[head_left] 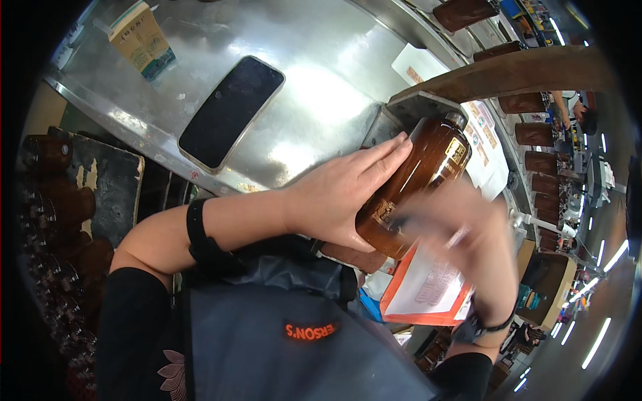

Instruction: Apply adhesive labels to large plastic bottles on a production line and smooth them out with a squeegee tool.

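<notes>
One phone, one brown bottle; the latter lies against my gripping left hand; my right hand's hold, blurred, I can't tell.

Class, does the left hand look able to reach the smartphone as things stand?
Probably yes: the smartphone lies uncovered, with nothing visible between it and the left hand, though that hand must first leave the brown bottle.

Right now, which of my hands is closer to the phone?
Your left hand: it holds the brown bottle, below and right of the phone in the picture. Your right hand, blurred, is farther right, at the bottle's other side.
</notes>
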`<state>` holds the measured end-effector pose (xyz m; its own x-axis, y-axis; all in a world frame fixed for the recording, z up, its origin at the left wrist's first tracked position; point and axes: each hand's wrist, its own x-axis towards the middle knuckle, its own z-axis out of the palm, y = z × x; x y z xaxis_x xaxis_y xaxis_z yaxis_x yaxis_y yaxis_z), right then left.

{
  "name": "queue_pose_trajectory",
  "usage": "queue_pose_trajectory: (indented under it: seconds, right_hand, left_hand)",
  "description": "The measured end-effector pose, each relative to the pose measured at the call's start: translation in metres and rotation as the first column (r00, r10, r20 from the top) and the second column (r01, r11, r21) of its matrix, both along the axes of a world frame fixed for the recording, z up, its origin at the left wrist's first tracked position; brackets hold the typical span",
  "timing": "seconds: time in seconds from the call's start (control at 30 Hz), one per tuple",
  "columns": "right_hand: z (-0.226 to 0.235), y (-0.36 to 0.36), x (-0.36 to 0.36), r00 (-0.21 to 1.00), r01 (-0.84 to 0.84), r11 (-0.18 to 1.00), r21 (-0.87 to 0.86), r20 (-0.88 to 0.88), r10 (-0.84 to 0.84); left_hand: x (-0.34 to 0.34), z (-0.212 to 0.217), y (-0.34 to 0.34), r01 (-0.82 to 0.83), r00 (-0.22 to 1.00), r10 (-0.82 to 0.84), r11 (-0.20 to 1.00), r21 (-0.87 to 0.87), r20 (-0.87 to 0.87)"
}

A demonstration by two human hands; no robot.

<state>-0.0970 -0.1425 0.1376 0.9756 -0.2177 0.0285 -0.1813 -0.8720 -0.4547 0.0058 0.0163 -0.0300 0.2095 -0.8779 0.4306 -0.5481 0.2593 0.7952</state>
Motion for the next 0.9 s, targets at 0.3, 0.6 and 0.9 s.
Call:
queue_pose_trajectory:
  seconds: [0.3, 0.6, 0.9]
  right_hand:
    - [-0.025, -0.012, -0.021, 0.999, 0.005, 0.944, 0.329, 0.036, -0.018]
    - [-0.033, -0.004, -0.048, 0.963, -0.269, 0.936, 0.227, 0.093, 0.254]
    - [-0.044, -0.006, -0.055, 0.92, -0.292, 0.956, -0.038, 0.263, 0.291]
  left_hand:
    - [0.0, -0.002, 0.002, 0.055, 0.998, -0.055, 0.998, 0.019, -0.017]
    - [0.006, 0.002, 0.0, 0.195, 0.963, -0.176, 0.977, 0.082, -0.203]
    - [0.01, -0.012, -0.007, 0.181, 0.981, -0.176, 0.982, 0.053, -0.078]
